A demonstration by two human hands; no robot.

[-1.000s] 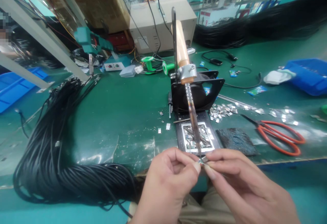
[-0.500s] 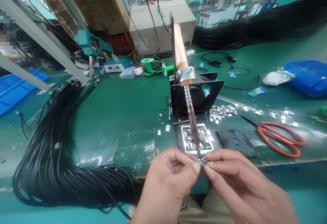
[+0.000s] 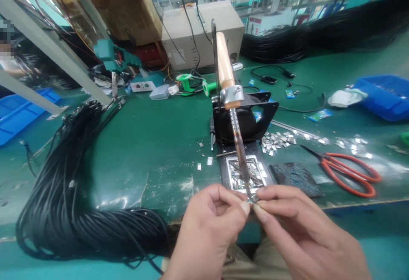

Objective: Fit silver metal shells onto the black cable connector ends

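Under the tip of a wooden-handled soldering iron (image 3: 244, 169), both of my hands meet with fingertips nearly touching. My left hand (image 3: 212, 220) is closed in a pinch; what lies between its thumb and forefinger is mostly hidden. Between the thumb and fingers of my right hand (image 3: 303, 224) is a small shiny metal piece (image 3: 254, 198), its details too small to tell. The iron points down from a black stand (image 3: 220, 122). Just behind my fingertips sits a square metal tray (image 3: 229, 186) with small metal bits in it.
A thick bundle of black cables (image 3: 54, 212) covers the left of the bench. On the right lie orange-handled scissors (image 3: 348, 169), a dark sponge-like pad (image 3: 295, 178) and scattered metal bits (image 3: 277, 141). Farther back are a blue bin (image 3: 383, 99) and green spools (image 3: 185, 83).
Very little differs. Both hands keep their pinch at the iron's tip, with only a slight shift of the fingers and the view.
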